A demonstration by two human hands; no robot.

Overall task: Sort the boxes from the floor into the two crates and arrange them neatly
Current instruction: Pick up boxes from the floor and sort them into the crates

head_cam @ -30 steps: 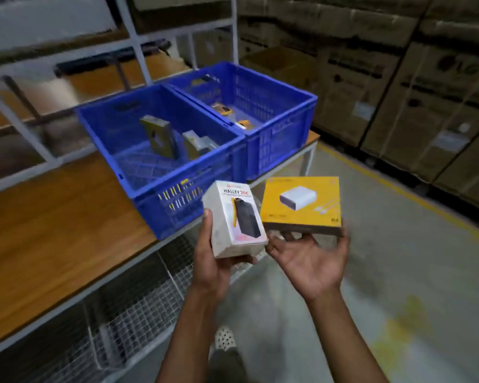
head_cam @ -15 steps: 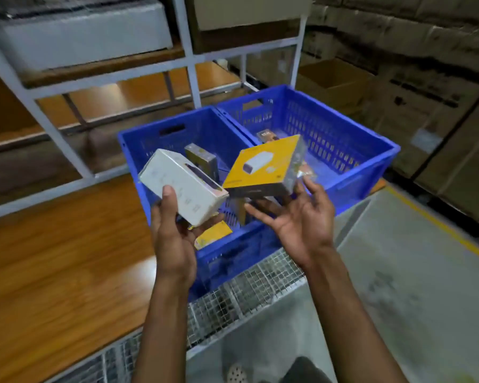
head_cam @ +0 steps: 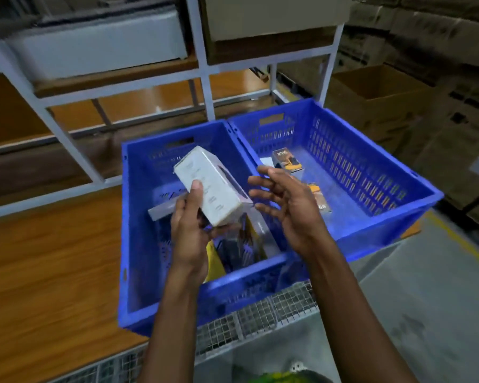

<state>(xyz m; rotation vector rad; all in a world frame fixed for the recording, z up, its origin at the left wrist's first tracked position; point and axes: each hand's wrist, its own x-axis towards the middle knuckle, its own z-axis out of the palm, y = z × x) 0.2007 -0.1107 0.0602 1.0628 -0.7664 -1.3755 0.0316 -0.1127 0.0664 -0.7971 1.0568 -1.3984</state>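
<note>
Two blue crates stand side by side on a wooden table. My left hand [head_cam: 190, 236] grips a white box [head_cam: 213, 186], tilted, above the left crate [head_cam: 138, 217]. My right hand [head_cam: 291, 208] hovers empty with fingers spread over the wall between the crates, close beside the white box. Below the hands the left crate holds a flat grey box [head_cam: 161, 210], a yellow-edged box [head_cam: 213, 264] and a dark box standing on edge [head_cam: 260, 233]. Two small orange-and-black boxes [head_cam: 286, 160] [head_cam: 320, 199] lie in the right crate [head_cam: 371, 189], the nearer one partly hidden by my right hand.
The wooden table top [head_cam: 53, 272] stretches to the left. A white shelf frame [head_cam: 205, 87] rises just behind the crates. Wire mesh [head_cam: 260, 319] hangs under the table edge. Stacked cardboard cartons [head_cam: 379, 89] fill the right side, beyond a grey floor [head_cam: 426, 313] with a yellow line.
Both hands came up from beside the table to over the crates. The yellow box has left my right hand, which now is empty. The white box moved over the left crate.
</note>
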